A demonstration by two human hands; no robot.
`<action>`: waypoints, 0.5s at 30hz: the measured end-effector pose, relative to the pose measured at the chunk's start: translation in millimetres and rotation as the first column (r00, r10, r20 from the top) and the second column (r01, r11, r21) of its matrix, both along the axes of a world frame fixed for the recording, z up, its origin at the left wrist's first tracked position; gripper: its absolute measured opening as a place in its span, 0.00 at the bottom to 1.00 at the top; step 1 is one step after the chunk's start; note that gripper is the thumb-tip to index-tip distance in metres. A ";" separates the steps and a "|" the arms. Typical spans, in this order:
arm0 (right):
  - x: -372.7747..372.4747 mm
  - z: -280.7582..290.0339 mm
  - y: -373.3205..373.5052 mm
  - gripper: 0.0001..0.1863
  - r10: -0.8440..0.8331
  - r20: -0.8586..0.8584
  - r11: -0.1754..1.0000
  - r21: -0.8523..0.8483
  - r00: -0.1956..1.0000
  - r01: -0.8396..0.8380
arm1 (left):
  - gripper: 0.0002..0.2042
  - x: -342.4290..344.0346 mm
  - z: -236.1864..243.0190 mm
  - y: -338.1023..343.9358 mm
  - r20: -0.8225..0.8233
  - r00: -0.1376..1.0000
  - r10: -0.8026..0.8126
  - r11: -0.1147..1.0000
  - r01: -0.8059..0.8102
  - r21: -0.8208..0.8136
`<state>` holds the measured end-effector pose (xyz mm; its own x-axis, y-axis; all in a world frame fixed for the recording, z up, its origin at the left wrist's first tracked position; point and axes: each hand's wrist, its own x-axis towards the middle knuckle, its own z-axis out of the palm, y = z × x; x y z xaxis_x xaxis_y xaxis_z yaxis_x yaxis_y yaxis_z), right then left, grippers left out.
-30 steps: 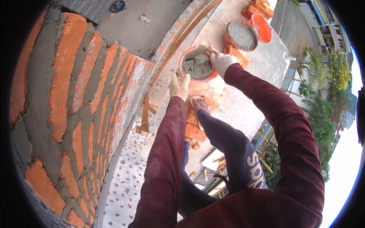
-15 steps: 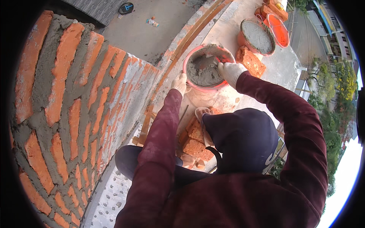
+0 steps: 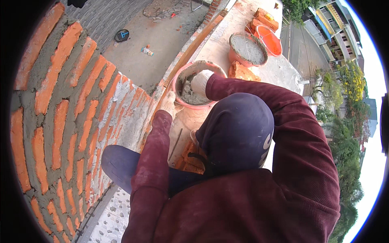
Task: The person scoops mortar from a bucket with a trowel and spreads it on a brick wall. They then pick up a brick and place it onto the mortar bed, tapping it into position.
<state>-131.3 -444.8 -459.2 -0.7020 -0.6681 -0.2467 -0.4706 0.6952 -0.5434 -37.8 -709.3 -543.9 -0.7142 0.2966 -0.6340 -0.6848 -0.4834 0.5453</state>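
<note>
In a white glove, my right hand (image 3: 201, 83) is down inside a reddish bucket (image 3: 198, 107) of wet grey mortar (image 3: 193, 98). It is closed around a trowel, whose blade is mostly hidden by the hand and the mortar. My left hand (image 3: 170, 101), also gloved, grips the near left rim of this bucket. Behind the bucket, close to my right forearm, lies an orange brick piece (image 3: 242, 72).
A brick wall (image 3: 60, 117) with fresh mortar joints rises on the left. Farther back stand a second bucket of grey mix (image 3: 248, 50), an orange-red bucket (image 3: 269, 40) and stacked bricks (image 3: 265, 20). Bricks (image 3: 190, 158) lie by my legs. The ledge drops to a street (image 3: 306, 48) on the right.
My right hand has moved lower and left into the mortar with the trowel. My left hand stays on the rim. The whole view has shifted, so the buckets appear farther left.
</note>
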 end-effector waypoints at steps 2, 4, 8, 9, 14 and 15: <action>34.3 53.4 -49.4 0.19 0.107 0.142 0.909 0.386 0.984 -0.155 | 0.20 10.5 -1.3 -21.0 0.008 1.000 -0.010 0.999 0.010 -0.049; 67.3 61.5 -39.4 0.17 0.062 0.122 0.863 0.491 0.991 -0.115 | 0.23 18.7 2.2 -20.9 -0.057 0.993 -0.104 0.994 0.101 -0.048; 80.7 156.4 -35.7 0.15 -0.037 0.015 0.733 0.680 0.999 0.017 | 0.24 47.1 26.3 -15.8 -0.078 0.989 -0.126 0.983 0.114 -0.143; 83.2 174.0 -37.8 0.15 -0.114 0.011 0.677 0.732 0.993 0.069 | 0.23 47.0 39.4 -12.6 -0.087 0.989 -0.117 0.981 0.101 -0.164; 84.8 87.3 20.3 0.23 -0.717 0.298 0.679 0.501 0.630 0.537 | 0.23 55.1 22.4 -5.6 -0.143 0.969 -0.201 0.973 0.181 -0.140; 91.2 77.1 16.2 0.20 -0.641 0.350 0.756 0.442 0.683 0.483 | 0.22 58.8 18.3 -8.7 -0.177 0.961 -0.213 0.972 0.190 -0.136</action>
<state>-40.2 -428.6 -382.1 -0.6668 -0.0219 -0.7449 0.3123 0.8994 -0.3060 21.0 -718.0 -525.7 -0.7572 0.3789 -0.5320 -0.6405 -0.2715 0.7184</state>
